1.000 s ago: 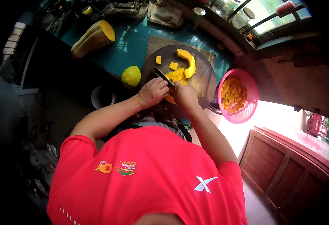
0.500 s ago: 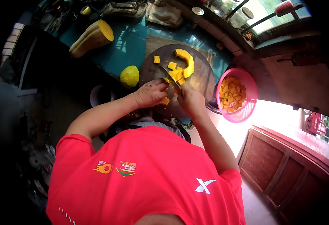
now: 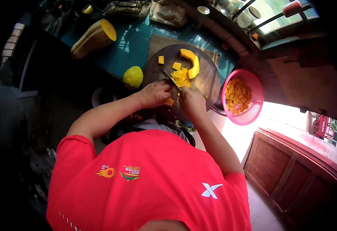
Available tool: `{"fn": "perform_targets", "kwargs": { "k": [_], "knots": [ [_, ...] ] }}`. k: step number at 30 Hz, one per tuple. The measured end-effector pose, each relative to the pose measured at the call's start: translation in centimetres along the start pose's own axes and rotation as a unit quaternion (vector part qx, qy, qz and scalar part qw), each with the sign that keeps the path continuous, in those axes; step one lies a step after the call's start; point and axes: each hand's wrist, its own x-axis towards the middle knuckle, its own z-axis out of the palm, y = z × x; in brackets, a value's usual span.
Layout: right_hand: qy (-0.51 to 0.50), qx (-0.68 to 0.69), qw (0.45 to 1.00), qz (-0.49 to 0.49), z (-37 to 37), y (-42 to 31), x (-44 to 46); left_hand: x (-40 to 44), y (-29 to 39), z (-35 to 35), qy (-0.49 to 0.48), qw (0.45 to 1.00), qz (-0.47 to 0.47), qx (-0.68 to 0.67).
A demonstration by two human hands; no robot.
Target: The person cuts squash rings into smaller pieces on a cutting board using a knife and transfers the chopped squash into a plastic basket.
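Note:
My right hand (image 3: 192, 102) is closed round the handle of a knife (image 3: 171, 81), whose blade slants up and left over a round dark chopping board (image 3: 210, 86). Close beside the blade, my left hand (image 3: 156, 94) has its fingers curled on a piece of pumpkin (image 3: 169, 102), mostly hidden under them. Beyond the knife lies a small heap of pumpkin chunks (image 3: 180, 77). A curved pumpkin slice (image 3: 193, 63) rests at the board's far side, and a single pumpkin cube (image 3: 161, 59) sits apart at the upper left.
A pink plastic basket (image 3: 256, 113) of pumpkin cubes stands right of the board. Left of it lie a peeled yellow pumpkin chunk (image 3: 133, 77) and a large cut pumpkin (image 3: 93, 40) on the teal tabletop (image 3: 132, 48). A barred window (image 3: 270, 23) is at upper right.
The knife and my right hand have shifted slightly left, nearer my left hand. My left fingers have curled in a little over the pumpkin piece. The pumpkin chunks sit almost the same.

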Motion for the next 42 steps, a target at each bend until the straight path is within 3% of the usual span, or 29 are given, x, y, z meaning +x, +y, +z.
{"fn": "perform_targets", "kwargs": {
  "k": [1, 9, 13, 21, 24, 29, 32, 34, 35, 37, 38, 42],
  "knots": [
    [-0.009, -0.011, 1.000, 0.002, 0.3, 0.0, 0.3, 0.2, 0.0, -0.1, -0.037, 0.999, -0.010, 0.015],
    [-0.014, -0.017, 1.000, -0.009, -0.8, 0.9, 1.6, 0.0, 0.0, 0.2, 0.037, 0.999, 0.023, 0.005],
    [-0.024, -0.043, 0.998, -0.027, 1.3, 1.2, 1.7, 0.3, -0.1, -0.1, -0.016, 1.000, 0.010, 0.014],
    [-0.038, -0.044, 0.997, -0.054, -1.1, 0.4, 1.4, -0.5, -0.1, 1.0, 0.052, 0.997, 0.037, 0.054],
    [-0.038, -0.025, 0.999, -0.004, 0.4, -0.3, 1.5, -0.6, -0.3, 0.2, 0.011, 0.998, 0.011, 0.054],
    [-0.053, -0.047, 0.997, 0.009, 2.1, -1.1, 2.4, -0.7, -0.4, 0.2, 0.044, 0.996, 0.042, 0.068],
    [-0.057, -0.036, 0.998, 0.017, 1.6, -0.5, 2.5, -0.3, 0.2, -0.8, 0.039, 0.999, 0.031, 0.007],
    [-0.051, 0.032, 0.998, 0.029, 1.7, 0.1, 2.2, -0.3, 2.0, -1.9, 0.117, 0.982, -0.139, -0.047],
    [-0.056, 0.031, 0.998, 0.026, 1.9, 0.1, 2.1, -0.6, 2.0, -1.3, 0.118, 0.981, -0.145, -0.047],
    [-0.043, 0.062, 0.996, 0.044, 1.9, 0.0, 1.9, -0.6, 2.2, 0.1, 0.096, 0.900, -0.416, -0.086],
    [-0.047, 0.060, 0.996, 0.041, 1.8, 0.0, 1.7, -0.5, 2.0, 0.5, 0.004, 0.875, -0.475, -0.090],
    [-0.026, 0.065, 0.996, 0.052, 0.6, -0.2, 1.0, 0.0, 2.2, 1.8, 0.016, 0.870, -0.490, -0.051]
  ]
}}
